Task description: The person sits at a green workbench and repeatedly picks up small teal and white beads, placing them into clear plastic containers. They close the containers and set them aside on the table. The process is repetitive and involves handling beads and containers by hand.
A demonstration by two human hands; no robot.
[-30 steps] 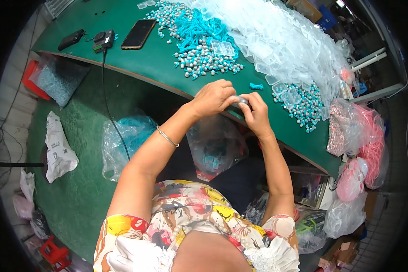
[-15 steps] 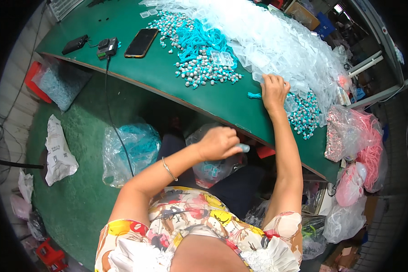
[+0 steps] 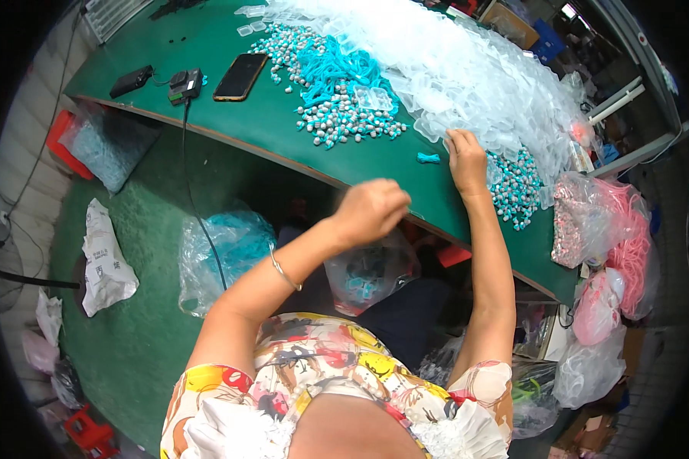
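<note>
The right hand (image 3: 468, 162) reaches over the green counter (image 3: 264, 126), its fingertips drawn together at the near edge of a broad pile of clear plastic boxes (image 3: 475, 84); whether they pinch one of the boxes cannot be told. The left hand (image 3: 371, 211) is blurred above the counter's front edge, its fingers curled inward, and it is unclear whether anything sits inside them. Between the two, nearer the right hand, a small teal cord bundle (image 3: 429, 158) lies by itself on the counter. Just beyond the right wrist, a heap of small silver-and-teal pieces (image 3: 516, 190) spreads beside the boxes. Farther left, a tangle of teal cords (image 3: 341, 67) lies among more silver pieces (image 3: 337, 122), with a clear box (image 3: 373, 98) resting there. A dark smartphone (image 3: 240, 76) and a black cabled device (image 3: 184, 86) lie left of that. Below the left hand, a clear bag (image 3: 360, 279) holds small teal items.
</note>
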